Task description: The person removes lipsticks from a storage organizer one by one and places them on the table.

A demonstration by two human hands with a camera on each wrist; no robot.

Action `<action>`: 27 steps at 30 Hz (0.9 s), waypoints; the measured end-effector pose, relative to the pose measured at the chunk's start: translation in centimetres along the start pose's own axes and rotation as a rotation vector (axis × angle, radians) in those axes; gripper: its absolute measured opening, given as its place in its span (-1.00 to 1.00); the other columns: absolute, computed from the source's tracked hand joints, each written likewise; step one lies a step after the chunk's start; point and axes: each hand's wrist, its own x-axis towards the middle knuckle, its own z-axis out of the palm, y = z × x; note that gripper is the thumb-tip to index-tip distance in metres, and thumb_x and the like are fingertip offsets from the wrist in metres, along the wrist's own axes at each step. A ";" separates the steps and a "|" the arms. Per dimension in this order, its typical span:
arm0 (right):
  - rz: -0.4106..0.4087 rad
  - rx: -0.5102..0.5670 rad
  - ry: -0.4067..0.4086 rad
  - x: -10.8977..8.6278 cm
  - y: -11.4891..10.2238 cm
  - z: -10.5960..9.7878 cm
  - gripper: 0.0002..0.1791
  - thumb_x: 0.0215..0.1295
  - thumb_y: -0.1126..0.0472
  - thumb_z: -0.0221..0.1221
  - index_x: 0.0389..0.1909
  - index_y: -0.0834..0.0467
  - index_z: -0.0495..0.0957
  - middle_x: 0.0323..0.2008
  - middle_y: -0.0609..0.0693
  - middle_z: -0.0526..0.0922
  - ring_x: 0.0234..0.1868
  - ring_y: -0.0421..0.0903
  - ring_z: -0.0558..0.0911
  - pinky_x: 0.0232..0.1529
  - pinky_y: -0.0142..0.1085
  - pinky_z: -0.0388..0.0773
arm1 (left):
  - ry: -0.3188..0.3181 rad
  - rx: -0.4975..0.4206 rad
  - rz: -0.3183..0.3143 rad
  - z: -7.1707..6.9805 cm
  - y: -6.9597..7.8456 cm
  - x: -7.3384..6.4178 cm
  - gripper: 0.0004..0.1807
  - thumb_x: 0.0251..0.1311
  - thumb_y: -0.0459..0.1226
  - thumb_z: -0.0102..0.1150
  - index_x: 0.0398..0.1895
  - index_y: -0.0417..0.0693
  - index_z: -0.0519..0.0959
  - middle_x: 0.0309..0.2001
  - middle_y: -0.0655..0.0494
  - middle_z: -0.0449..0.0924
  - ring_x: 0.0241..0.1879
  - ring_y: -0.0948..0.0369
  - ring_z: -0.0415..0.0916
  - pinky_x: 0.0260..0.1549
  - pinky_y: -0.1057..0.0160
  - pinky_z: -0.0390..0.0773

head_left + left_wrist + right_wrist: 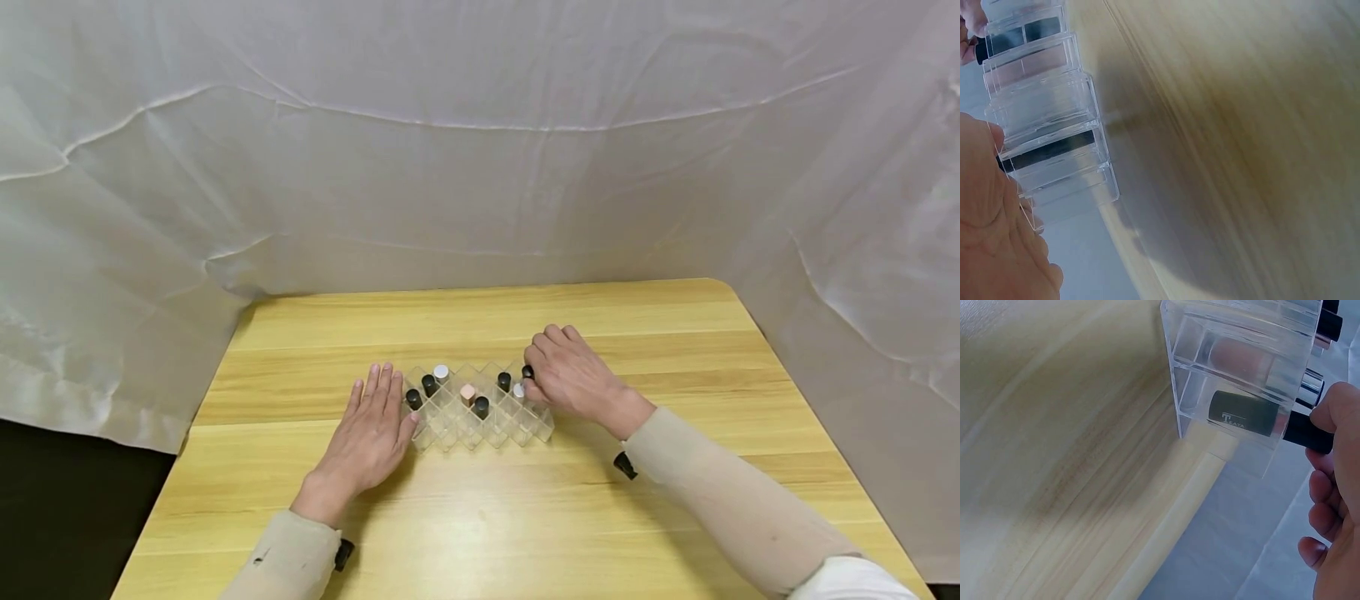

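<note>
A clear acrylic lipstick holder [495, 435] with diamond-shaped compartments stands on the table, with several capped tubes in it. My left hand [369, 440] lies against its left end, fingers straight and thumb touching the front corner. At the right end, my right hand [573, 379] pinches the black cap of a lipstick tube [1244, 414] between thumb and forefinger. That tube's dark green body sits inside an end compartment in the right wrist view. Beside it is a tube with a silver-white cap [519, 390]. Near the holder's middle stands a rose-gold-capped tube [468, 394].
Other black caps [482, 407] and a white cap [441, 372] stick up from the holder. The wooden table [480, 517] has a pale cloth [450, 192] hanging behind it and along its sides.
</note>
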 end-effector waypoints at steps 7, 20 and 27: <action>0.005 0.009 0.001 -0.1 0.1 -0.4 -0.73 0.42 0.02 0.17 -0.37 0.13 0.45 -0.42 -0.03 0.39 -0.30 0.01 0.35 -0.23 -0.19 0.30 | -0.003 -0.012 -0.002 0.0 0.1 0.0 -0.20 0.68 0.06 -0.25 0.68 -0.33 -0.06 0.69 -0.31 -0.13 0.70 -0.15 -0.29 0.67 -0.22 -0.23; 0.165 0.250 0.063 1.3 3.1 -4.9 -0.74 0.35 0.12 0.23 -0.27 0.29 0.61 -0.36 0.06 0.57 -0.30 0.03 0.38 -0.21 -0.17 0.34 | 0.000 -0.019 -0.005 0.0 0.0 -0.1 -0.20 0.68 0.05 -0.23 0.68 -0.34 -0.05 0.69 -0.32 -0.11 0.70 -0.16 -0.28 0.66 -0.23 -0.19; 0.158 0.142 0.095 0.8 5.3 -2.5 -0.78 0.30 0.22 0.25 -0.35 0.35 0.59 -0.43 0.11 0.56 -0.37 0.06 0.38 -0.23 -0.14 0.33 | 0.003 -0.037 -0.011 0.2 0.1 -0.1 -0.20 0.68 0.06 -0.24 0.68 -0.33 -0.05 0.69 -0.31 -0.12 0.70 -0.16 -0.29 0.66 -0.22 -0.20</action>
